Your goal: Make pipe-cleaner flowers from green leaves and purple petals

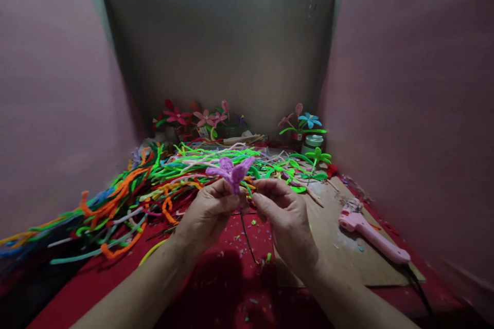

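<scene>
Between the thumb and fingers of my left hand [214,205] is the base of a purple pipe-cleaner flower [231,170], held upright with its petals spread at the top. A thin dark stem [248,239] runs down from below the flower towards the red cloth. My right hand [285,216] is just right of the flower, thumb and fingers drawn together in a pinch. A green strand [247,188] shows by those fingertips; whether they grip it I cannot tell.
Loose coloured pipe cleaners [154,185] heap across the left and back. A pink corded tool [372,234], like a glue gun, lies on a brown board [328,247]. Finished flowers [208,117] and a lidded jar [313,142] stand behind. Scraps dot the red cloth [216,288]; pink panels [417,87] flank it.
</scene>
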A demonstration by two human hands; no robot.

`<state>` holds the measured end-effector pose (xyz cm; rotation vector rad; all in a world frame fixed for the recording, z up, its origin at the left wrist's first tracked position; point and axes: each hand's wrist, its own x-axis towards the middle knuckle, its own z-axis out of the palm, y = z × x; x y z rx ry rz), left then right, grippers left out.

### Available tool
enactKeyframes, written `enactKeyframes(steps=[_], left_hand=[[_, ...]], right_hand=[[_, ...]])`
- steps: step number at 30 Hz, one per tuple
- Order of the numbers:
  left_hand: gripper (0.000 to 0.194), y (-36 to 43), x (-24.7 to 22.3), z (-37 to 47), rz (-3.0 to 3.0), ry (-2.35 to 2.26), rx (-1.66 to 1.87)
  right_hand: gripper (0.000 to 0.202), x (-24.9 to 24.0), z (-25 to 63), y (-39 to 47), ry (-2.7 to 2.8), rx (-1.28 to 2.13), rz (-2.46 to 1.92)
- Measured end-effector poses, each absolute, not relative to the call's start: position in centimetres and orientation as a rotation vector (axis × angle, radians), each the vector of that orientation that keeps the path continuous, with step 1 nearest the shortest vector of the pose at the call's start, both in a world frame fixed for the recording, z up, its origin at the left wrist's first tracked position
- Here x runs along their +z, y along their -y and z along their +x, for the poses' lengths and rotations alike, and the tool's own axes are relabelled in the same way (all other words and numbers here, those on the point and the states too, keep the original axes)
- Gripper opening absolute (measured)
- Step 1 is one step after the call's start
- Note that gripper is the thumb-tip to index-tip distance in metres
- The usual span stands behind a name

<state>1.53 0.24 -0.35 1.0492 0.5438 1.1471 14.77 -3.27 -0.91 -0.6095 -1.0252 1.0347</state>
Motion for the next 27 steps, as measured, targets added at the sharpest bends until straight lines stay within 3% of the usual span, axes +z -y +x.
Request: enactKeyframes(steps=[15,27], left_hand=[[0.007,0.3,-0.6,2.1,1.183,-0.660,1.027],[0.014,0.6,-0.4,2.2,1.089,-0.541,0.899]], right_hand=[[0.023,-0.2,15.4,3.6,1.235,0.785,-0.589],[0.007,0.0,16.5,2.2,1.149,1.130,-0.499]])
